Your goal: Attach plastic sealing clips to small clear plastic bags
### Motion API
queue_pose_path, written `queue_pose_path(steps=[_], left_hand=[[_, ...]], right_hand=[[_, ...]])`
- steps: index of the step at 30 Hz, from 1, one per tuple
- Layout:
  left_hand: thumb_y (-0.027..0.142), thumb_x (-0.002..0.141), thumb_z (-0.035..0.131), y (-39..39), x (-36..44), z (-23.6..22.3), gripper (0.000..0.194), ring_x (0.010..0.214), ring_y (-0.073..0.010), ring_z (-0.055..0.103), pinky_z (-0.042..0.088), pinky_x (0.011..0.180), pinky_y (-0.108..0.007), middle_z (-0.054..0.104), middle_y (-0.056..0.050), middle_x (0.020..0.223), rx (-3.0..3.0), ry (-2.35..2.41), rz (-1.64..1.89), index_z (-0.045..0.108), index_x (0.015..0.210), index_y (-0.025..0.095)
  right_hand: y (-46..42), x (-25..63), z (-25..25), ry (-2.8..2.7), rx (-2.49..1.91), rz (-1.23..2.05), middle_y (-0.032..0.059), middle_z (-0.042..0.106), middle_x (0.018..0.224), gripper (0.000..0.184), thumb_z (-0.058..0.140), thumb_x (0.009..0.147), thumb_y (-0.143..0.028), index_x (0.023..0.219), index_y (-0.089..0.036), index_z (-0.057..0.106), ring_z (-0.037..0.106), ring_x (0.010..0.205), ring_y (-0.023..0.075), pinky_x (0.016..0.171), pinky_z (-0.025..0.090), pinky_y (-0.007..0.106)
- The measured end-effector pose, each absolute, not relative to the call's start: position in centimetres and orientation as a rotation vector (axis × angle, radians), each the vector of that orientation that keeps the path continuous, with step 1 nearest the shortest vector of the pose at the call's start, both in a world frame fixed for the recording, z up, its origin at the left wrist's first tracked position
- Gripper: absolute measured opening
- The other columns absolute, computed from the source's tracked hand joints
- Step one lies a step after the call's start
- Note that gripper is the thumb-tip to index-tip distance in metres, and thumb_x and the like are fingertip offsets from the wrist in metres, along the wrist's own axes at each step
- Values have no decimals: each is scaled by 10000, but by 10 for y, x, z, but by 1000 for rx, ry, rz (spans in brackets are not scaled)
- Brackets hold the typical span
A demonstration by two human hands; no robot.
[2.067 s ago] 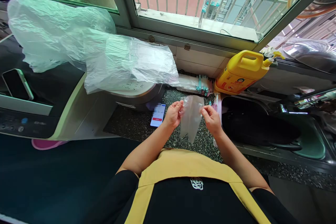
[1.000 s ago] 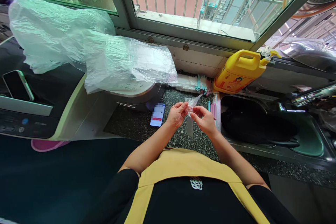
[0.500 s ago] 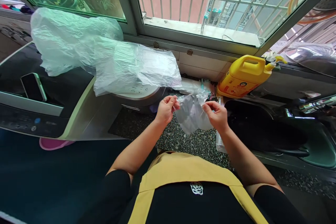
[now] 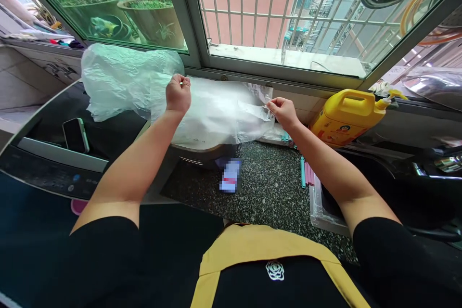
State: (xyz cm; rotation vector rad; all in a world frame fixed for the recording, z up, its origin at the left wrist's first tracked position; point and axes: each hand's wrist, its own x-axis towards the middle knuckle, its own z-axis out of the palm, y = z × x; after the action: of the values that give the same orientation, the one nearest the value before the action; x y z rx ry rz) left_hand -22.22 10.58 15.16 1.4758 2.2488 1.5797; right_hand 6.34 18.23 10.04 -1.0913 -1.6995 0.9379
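one edge of the blurred clear plastic [image 4: 216,110] is pinched by the right hand [image 4: 285,113]; the left hand [image 4: 177,94] is closed, but whether it grips plastic i cannot tell. the clear plastic partly hides a rounded appliance [image 4: 198,154], left of the yellow jug [image 4: 348,118].

The sheet [image 4: 224,110] I hold, left of the jug [image 4: 344,118], looks like thin, wrinkled, see-through plastic. The jug is smooth, glossy plastic. Nearer me than it, my apron [image 4: 263,243] is matt cloth; the counter [image 4: 270,187] looks like speckled stone.
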Motion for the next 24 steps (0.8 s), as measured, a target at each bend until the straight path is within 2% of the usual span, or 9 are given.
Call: queue_pose_path(steps=[8, 14, 19, 24], left_hand=[[311, 821, 443, 123, -271, 148, 168, 858, -221, 569, 396, 782, -311, 601, -80, 752, 1365, 2679, 1256, 527, 798, 168], [289, 813, 428, 133, -292, 138, 169, 922, -253, 549, 378, 784, -334, 617, -109, 821, 1314, 2815, 1029, 545, 817, 168], [303, 813, 460, 139, -298, 132, 143, 915, -234, 512, 354, 788, -338, 572, -64, 736, 1326, 2851, 904, 512, 757, 182], [266, 821, 472, 141, -299, 130, 180, 838, -196, 466, 335, 792, -355, 445, -19, 645, 1348, 2865, 815, 417, 672, 182]], right_hand=[[221, 1, 83, -1730, -1192, 989, -7, 538, 553, 132, 523, 683, -251, 598, -157, 561, 463, 540, 107, 554, 387, 249], [236, -20, 75, -1832, -1335, 901, 18, 594, 641, 126, 529, 687, -256, 609, -168, 573, 513, 626, 142, 608, 395, 269], [239, -28, 71, -1899, -1467, 833, 32, 627, 715, 109, 550, 688, -269, 642, -182, 597, 545, 694, 168, 647, 406, 282], [241, -27, 65, -1913, -1503, 833, 35, 634, 734, 105, 549, 694, -261, 651, -187, 609, 551, 714, 177, 663, 413, 290]])
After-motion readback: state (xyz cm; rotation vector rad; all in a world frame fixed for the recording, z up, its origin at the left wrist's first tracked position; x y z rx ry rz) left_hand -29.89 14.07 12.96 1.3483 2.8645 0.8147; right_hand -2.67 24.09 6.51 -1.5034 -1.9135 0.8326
